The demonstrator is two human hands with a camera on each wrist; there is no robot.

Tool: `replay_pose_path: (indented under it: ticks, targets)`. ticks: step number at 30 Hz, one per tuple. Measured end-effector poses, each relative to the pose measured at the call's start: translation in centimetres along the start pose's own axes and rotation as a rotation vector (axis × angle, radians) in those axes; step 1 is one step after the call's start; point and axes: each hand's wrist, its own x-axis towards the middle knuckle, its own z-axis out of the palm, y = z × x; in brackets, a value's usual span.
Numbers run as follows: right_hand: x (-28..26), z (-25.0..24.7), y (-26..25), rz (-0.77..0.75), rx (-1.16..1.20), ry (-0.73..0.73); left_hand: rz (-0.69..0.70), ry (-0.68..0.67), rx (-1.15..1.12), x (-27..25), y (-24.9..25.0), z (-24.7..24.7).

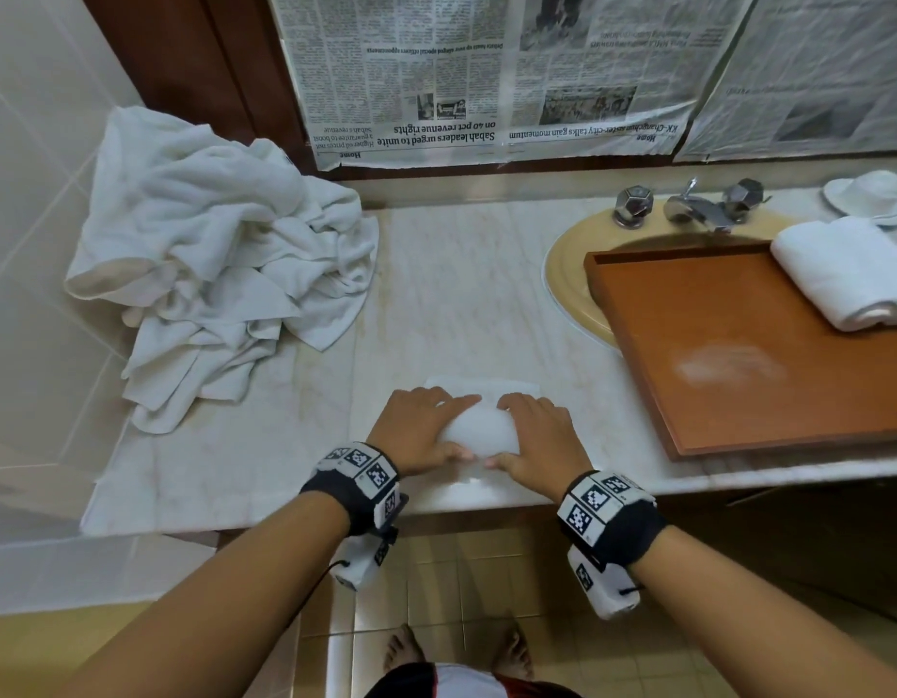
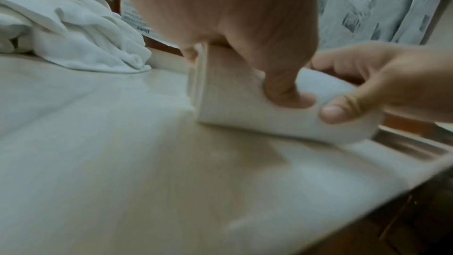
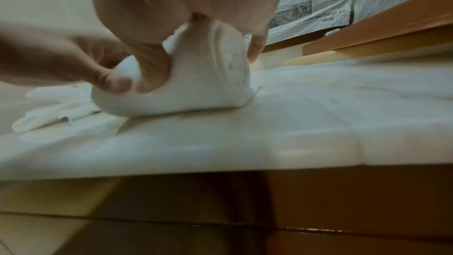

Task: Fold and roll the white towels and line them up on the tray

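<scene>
Head view: at the near edge of a marble counter (image 1: 461, 274), a person's left hand (image 1: 416, 435) and right hand (image 1: 542, 445) cup a half-rolled white towel (image 1: 479, 428) from either end, fingers curved over the top and thumbs tucked at the near side, a hold that appears meant to keep the roll tight and its ends even as it travels. The roll's long axis runs from 9 o'clock to 3 o'clock, and a short flat tail of unrolled cloth (image 1: 481, 385) lies toward 12 o'clock, so the roll faces away from the person. A heap of loose towels (image 1: 214, 259) waits at 10 o'clock; at 2 o'clock a wooden tray (image 1: 728, 345) sits across the basin (image 1: 567, 274), probably kept within a short carry, with one finished roll (image 1: 844, 269) at its far corner lying along a slanted line from 11 to 5 o'clock. Left wrist view: the left hand (image 2: 240, 26) bears down on the towel (image 2: 245, 115), thumb pressed into the cloth, while the right hand (image 2: 382, 84) curls round the far end at 3 o'clock; layered edges show at the roll's left face. Right wrist view: the right hand (image 3: 183, 7) grips the towel (image 3: 196, 88) with its thumb dug into the side, the left hand (image 3: 73, 61) pinching in from 9 o'clock; blur makes it hard to tell how many turns are wound, though the spiral end faces 3 o'clock toward the tray (image 3: 380, 24).
</scene>
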Motion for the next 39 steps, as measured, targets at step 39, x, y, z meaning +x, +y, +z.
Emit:
replay_pose_path:
  ticks: [39]
  targets:
    - [4.2, -2.1, 1.6, 0.103, -0.006, -0.411, -0.393, 0.090, -0.125, 4.8, 3.2, 0.3]
